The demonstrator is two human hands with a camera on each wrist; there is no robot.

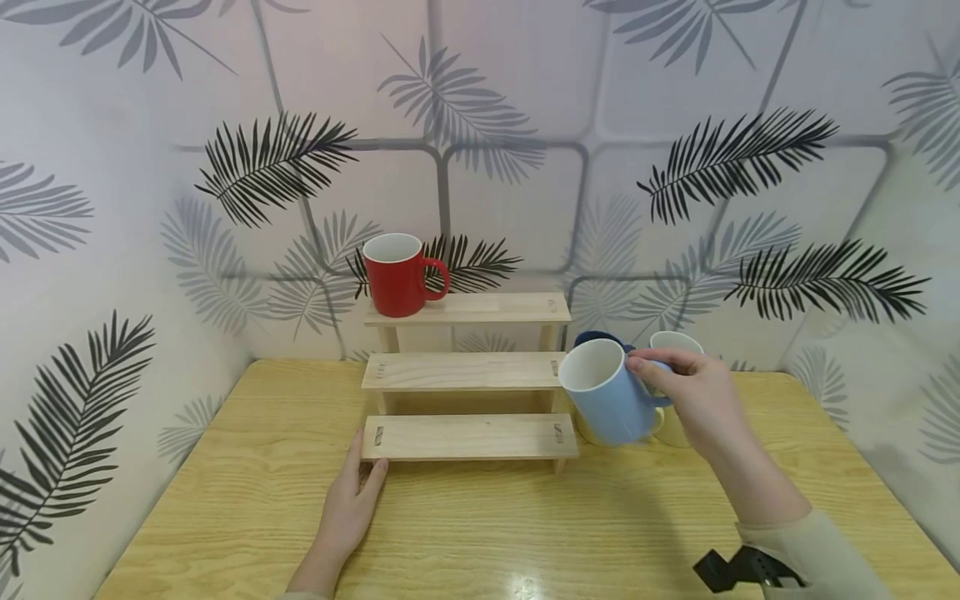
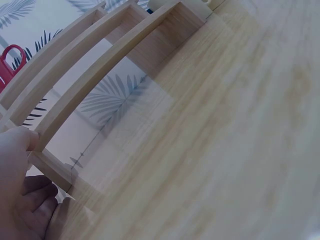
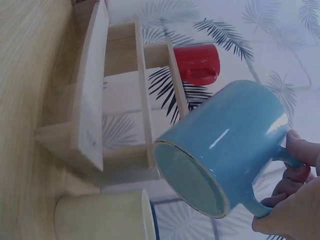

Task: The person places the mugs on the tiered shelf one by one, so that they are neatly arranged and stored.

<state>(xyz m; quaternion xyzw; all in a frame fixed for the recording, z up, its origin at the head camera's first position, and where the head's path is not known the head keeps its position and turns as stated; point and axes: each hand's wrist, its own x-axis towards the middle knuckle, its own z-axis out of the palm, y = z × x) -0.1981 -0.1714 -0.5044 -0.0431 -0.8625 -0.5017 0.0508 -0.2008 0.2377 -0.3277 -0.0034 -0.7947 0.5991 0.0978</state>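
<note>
By its handle, my right hand (image 1: 701, 400) holds a light blue mug (image 1: 611, 404), tilted in the air off the right end of a three-step wooden shelf (image 1: 468, 437). The right wrist view shows the base of this blue mug (image 3: 225, 145) and my fingers around the handle. My left hand (image 1: 348, 504) grips the left end of the lowest step, its thumb (image 2: 22, 137) on the front edge and the other fingers beside the side panel. A red mug (image 1: 397, 279) stands upright on the top step at the left, handle to the right.
Beside the shelf's right end, partly hidden behind the held mug and right hand, are a dark blue mug (image 1: 596, 337) and cream or pale yellow mugs (image 1: 675, 429). A cream mug (image 3: 105, 215) also shows in the right wrist view. A leaf-patterned wall (image 1: 517, 192) rises behind the wooden table (image 1: 480, 533).
</note>
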